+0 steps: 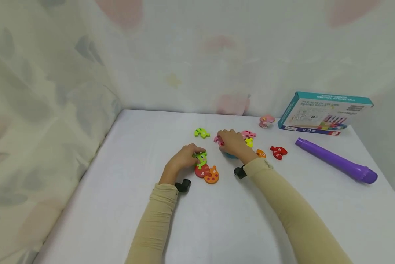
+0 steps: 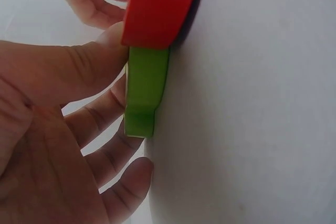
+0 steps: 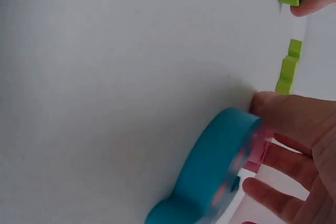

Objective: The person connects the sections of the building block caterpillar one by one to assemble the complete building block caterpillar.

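Note:
My left hand [image 1: 183, 158] pinches a green puzzle piece with a smiling face [image 1: 200, 159] between thumb and fingers. Against it lies a red puzzle piece marked 2 [image 1: 201, 171], and an orange one marked 3 [image 1: 212, 176] joins on at the right. In the left wrist view, the thumb is right at the seam between the green and red pieces. Farther right, my right hand [image 1: 234, 143] grips a pink puzzle piece [image 3: 257, 149], partly hidden by the fingers. A teal puzzle piece [image 3: 210, 156] lies just under that hand on the near side.
Beyond the hands lies a loose green striped piece [image 1: 202, 133]. Around the right hand are a spotted pink piece [image 1: 248, 134], a yellow piece [image 1: 249, 142], an orange piece [image 1: 261, 153] and a red piece [image 1: 278, 152]. A purple microphone-shaped tube [image 1: 336, 160], a box [image 1: 322, 113] and a pink figurine [image 1: 266, 121] stand rightward.

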### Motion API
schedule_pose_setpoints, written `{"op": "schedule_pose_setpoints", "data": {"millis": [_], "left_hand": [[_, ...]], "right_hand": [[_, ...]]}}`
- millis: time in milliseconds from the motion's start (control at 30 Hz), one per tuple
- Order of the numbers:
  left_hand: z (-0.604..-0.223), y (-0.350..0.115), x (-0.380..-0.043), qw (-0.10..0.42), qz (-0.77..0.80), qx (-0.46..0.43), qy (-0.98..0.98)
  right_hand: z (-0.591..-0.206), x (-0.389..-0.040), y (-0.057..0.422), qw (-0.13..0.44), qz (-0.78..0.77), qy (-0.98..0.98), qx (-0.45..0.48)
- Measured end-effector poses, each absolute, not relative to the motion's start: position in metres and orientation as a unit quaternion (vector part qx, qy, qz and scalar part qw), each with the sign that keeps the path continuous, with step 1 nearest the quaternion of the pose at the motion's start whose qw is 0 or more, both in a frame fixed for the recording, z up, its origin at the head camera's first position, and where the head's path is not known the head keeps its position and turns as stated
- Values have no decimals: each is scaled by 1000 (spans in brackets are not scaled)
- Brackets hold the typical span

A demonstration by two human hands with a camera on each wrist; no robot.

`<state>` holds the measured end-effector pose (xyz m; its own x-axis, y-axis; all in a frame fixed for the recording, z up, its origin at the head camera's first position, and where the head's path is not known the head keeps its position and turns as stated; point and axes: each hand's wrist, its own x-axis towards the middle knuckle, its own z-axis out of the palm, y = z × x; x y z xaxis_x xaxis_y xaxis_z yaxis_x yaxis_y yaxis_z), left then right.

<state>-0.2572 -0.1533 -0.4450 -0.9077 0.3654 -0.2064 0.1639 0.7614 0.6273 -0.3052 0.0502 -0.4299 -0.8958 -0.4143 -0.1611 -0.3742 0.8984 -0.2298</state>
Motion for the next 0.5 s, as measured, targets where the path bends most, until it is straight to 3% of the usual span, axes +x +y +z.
{"op": "schedule_pose_setpoints", "data": {"millis": [300,500], "left_hand": [[-441,-151,-256,163,308,137,927],[-440,-153,-256,167,306,131,928]], "right_hand": [[-419,-269,59,86,-118,933,-329],[-420,-248,65,108,-114,910,-383]]}}
